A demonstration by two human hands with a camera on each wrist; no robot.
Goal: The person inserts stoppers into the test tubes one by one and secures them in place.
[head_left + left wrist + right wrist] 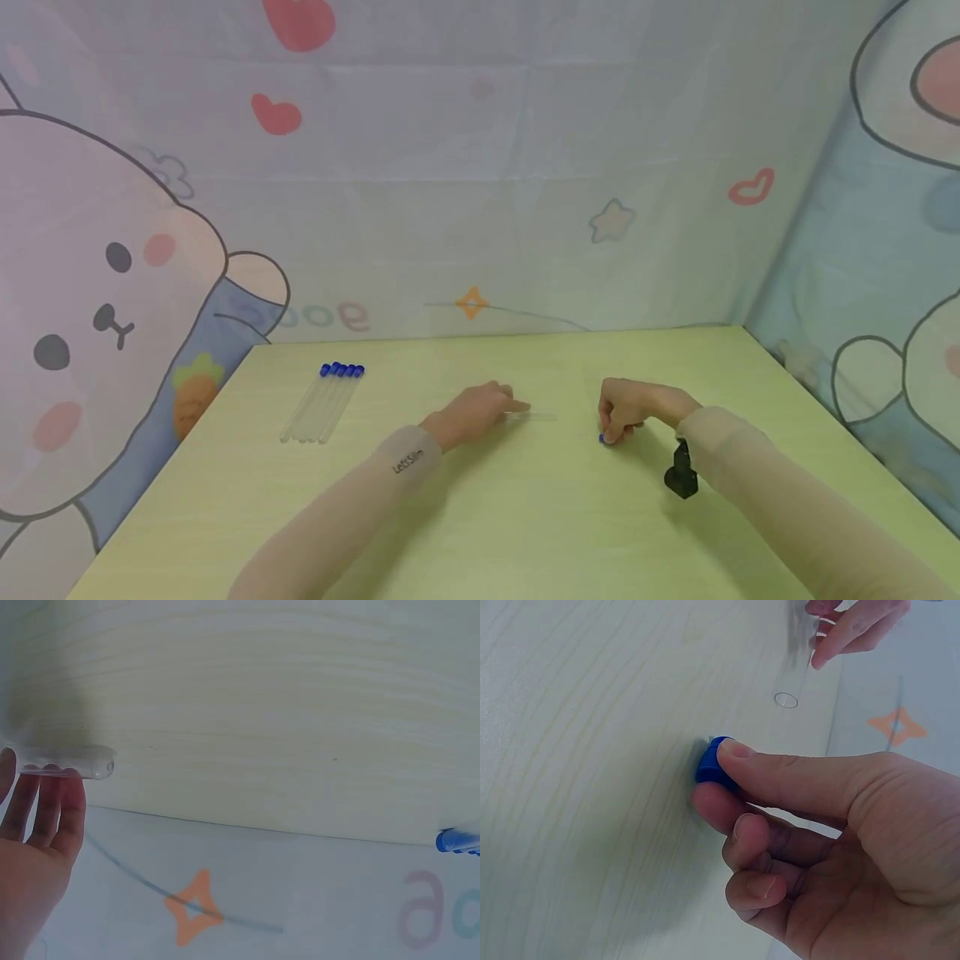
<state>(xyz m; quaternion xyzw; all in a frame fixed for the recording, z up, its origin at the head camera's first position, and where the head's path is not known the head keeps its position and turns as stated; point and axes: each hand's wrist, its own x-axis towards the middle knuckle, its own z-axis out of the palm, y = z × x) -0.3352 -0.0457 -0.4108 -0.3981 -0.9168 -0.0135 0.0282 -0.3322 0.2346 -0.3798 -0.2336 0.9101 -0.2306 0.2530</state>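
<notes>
My left hand holds a clear test tube that lies sideways, low over the table, between thumb and fingers. Its rounded end sticks out past the fingertips in the left wrist view. The uncapped mouth points toward my right hand. That hand pinches a small blue cap between thumb and index finger, with the other fingers curled in. Cap and tube are apart, with a gap of tabletop between them.
Several clear tubes with blue caps lie side by side at the table's left. A printed cloth hangs behind the pale wood-grain table. A small black device hangs under the right sleeve.
</notes>
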